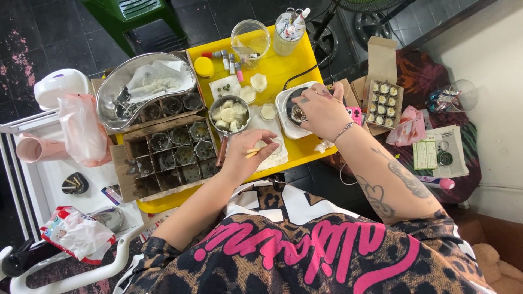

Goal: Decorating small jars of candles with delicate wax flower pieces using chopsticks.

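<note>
My left hand (253, 153) holds a thin wooden stick (254, 151) over a white cloth (271, 155) on the yellow tray table (283, 65). My right hand (321, 110) rests over a small round black hot plate in a white casing (287, 111), fingers closed on a small dark container there. A small metal pan (229, 116) with pale wax chunks sits between the hands, its handle pointing toward me.
A cardboard box (169, 155) of divided cells with small glass jars lies at left, a metal kidney tray (143, 87) behind it. Clear cups (250, 39) stand at the back. Right of the table, a small open box (383, 100) holds filled tins.
</note>
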